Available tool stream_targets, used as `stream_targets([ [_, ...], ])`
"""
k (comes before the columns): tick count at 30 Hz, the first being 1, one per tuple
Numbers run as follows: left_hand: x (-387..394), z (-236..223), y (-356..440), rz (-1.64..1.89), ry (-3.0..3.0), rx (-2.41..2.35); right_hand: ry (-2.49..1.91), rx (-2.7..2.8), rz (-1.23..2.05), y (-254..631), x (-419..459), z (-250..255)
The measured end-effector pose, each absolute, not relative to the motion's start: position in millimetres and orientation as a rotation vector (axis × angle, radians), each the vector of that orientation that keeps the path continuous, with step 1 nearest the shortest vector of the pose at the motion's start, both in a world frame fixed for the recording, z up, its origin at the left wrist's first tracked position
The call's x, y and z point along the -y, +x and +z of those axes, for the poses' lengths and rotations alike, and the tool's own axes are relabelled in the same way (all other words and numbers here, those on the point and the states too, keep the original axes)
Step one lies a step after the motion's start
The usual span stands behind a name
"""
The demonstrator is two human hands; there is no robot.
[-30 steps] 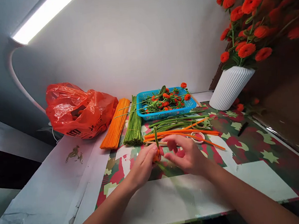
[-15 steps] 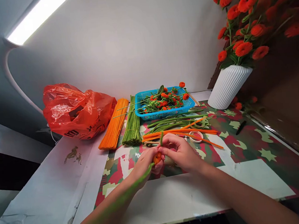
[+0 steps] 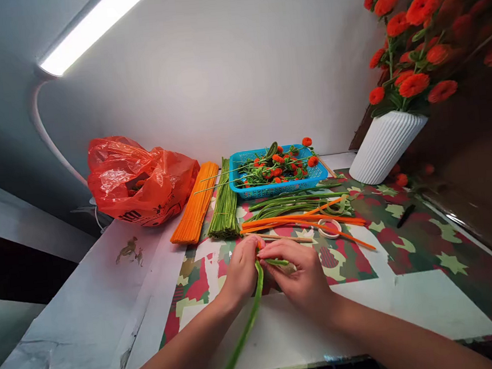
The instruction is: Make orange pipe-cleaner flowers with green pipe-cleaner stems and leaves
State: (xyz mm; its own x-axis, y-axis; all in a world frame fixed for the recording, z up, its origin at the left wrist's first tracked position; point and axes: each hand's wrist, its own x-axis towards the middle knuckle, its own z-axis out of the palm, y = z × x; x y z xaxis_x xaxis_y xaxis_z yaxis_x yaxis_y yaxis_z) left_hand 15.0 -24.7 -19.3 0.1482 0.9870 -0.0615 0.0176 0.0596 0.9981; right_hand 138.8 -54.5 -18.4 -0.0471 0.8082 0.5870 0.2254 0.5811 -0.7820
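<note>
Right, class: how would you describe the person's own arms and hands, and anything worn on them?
The left hand and right hand are ungloved. The left forearm and right forearm are bare, with no sleeve, watch or bracelet in view. No markings show.

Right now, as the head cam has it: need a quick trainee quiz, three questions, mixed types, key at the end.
1. Multiple choice: which thing lies directly beside the orange bundle, on its right in the picture?
a) white vase
b) green bundle
c) white ring
2. True or false: the blue basket has orange-red flowers lying in it.
3. Fill in the blank: a ____ strip trails from where the left hand and right hand meet, down toward the bottom edge.

Key: 1 b; 2 true; 3 green.
</note>
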Motion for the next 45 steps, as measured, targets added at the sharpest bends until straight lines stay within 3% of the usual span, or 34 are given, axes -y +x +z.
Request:
stream_targets([
  [7, 25.0, -20.3, 16.1, 1.065, 1.208, -1.135, -0.863, 1.645, 0.527, 140.9, 52.7, -18.4],
  [18, 26.5, -19.6, 17.1, 0.947, 1.235, -0.997, -0.847, 1.963, 0.153, 157.5, 44.1, -10.8],
  [27, 25.8, -18.6, 5.5, 0.637, 1.277, -0.656, -0.908, 1.739, 0.529, 177.7, 28.4, -6.6],
  [34, 27.9, -10.0, 1.2, 0.49, 1.321, -0.697, -0.974, 1.754, 0.536, 177.4, 29.7, -2.4],
  [45, 20.6, -13.3, 6.2, 0.679, 0.698, -0.574, -0.788, 1.78, 0.375, 181.1, 30.5, -5.6],
])
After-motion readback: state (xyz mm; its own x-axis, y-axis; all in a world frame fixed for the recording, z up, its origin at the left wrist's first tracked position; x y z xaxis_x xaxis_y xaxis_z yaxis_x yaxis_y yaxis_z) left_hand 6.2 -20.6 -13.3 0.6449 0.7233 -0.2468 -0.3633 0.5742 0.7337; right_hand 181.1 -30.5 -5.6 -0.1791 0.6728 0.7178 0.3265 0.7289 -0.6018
